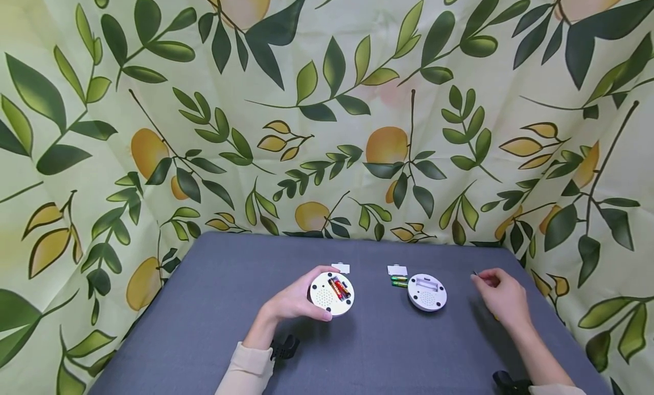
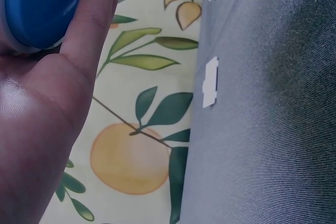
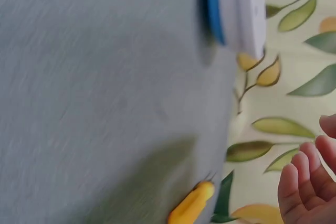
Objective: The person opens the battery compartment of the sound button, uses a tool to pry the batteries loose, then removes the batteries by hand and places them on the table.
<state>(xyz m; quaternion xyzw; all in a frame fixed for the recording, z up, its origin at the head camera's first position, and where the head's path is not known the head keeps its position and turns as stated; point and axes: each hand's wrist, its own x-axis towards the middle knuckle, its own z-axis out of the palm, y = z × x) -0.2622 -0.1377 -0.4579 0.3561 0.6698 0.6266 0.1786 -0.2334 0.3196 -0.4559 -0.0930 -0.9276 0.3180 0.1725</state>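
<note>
A round white battery-powered device [image 1: 319, 295], its blue face turned away, is held up by my left hand [image 1: 296, 298], thumb and fingers spread round its rim. Red-and-black batteries [image 1: 339, 288] sit in its compartment. The left wrist view shows the device's blue side [image 2: 44, 6]. My right hand [image 1: 503, 295] is raised at the right with curled fingers, thumb and index pinching a small dark piece [image 1: 474, 273] too small to identify. A second such device [image 1: 427, 301] lies to its left with its battery compartment uncovered.
Two green batteries [image 1: 399, 281] lie left of the second device, below a white cover [image 1: 397, 270]. Another white cover [image 1: 340, 268] lies behind my left hand. A yellow-orange object [image 3: 191, 205] with thin dark tips lies under my right hand. Patterned cloth hangs behind the grey table [image 1: 378, 355].
</note>
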